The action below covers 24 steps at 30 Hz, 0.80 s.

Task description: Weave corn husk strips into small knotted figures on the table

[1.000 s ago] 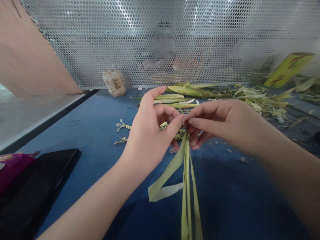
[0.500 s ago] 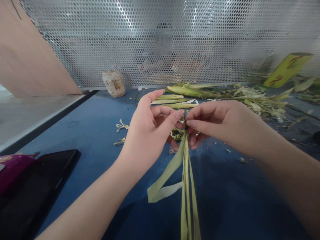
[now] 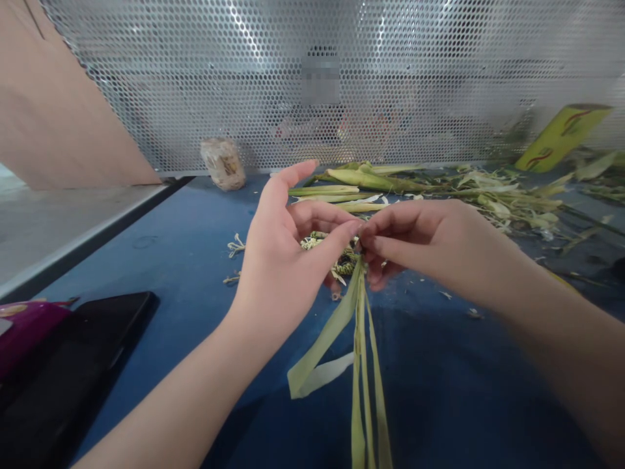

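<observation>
Several long pale-green leaf strips (image 3: 360,371) hang from between my fingertips toward the front of the table, one of them folded back to the left. My left hand (image 3: 283,254) pinches at their gathered top with thumb and finger, its index finger raised. Close against it, my right hand (image 3: 434,247) is closed on the same top end. The exact spot where the fingers meet is mostly hidden. Behind the fingers lies a small bundle of knotted, braided green strands (image 3: 346,262) on the blue table (image 3: 185,260).
A black phone (image 3: 73,365) and a purple packet (image 3: 29,326) lie at the left. At the back are a wrapped roll (image 3: 222,163), flat leaf strips (image 3: 327,190), a pile of leaves (image 3: 498,195) and a yellow box (image 3: 561,137), before a perforated metal panel (image 3: 263,78).
My left hand has shifted slightly left and its index finger has lifted a little, showing more of the braided bundle. The right hand and the strips have hardly moved.
</observation>
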{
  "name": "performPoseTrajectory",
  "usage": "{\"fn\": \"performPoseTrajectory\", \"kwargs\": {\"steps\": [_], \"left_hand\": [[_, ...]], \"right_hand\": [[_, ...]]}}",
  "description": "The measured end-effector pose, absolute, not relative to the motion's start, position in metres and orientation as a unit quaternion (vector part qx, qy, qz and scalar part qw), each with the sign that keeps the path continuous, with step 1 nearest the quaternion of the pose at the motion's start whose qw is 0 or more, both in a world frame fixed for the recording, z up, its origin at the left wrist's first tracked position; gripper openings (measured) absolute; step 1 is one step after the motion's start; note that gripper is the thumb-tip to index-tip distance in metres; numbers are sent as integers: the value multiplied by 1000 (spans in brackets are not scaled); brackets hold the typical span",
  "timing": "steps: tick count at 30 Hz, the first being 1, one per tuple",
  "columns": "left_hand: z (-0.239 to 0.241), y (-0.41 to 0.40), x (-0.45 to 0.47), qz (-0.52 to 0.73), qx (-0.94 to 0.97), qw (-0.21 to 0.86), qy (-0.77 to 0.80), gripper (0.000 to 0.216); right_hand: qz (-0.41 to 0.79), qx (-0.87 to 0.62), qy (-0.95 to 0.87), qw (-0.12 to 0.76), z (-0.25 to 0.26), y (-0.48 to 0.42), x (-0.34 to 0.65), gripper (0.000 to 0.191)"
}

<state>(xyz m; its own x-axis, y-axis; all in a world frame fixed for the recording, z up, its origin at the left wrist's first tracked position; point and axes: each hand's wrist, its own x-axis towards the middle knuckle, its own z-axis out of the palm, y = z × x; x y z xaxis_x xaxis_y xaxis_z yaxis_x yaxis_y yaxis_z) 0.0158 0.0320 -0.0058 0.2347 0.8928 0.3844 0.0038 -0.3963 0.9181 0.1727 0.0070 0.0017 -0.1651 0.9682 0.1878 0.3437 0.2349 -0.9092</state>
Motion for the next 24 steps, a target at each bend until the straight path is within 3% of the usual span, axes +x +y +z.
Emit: {"fn": "performPoseTrajectory", "kwargs": {"steps": [14,24], "left_hand": [[-8,37,19,511,607,472,384,49],[-5,34,18,484,639,465,376,58]], "right_hand": [[361,-504,-664,418,0,8,174,9],[332,-503,-685,408,1,7,173,8]]}}
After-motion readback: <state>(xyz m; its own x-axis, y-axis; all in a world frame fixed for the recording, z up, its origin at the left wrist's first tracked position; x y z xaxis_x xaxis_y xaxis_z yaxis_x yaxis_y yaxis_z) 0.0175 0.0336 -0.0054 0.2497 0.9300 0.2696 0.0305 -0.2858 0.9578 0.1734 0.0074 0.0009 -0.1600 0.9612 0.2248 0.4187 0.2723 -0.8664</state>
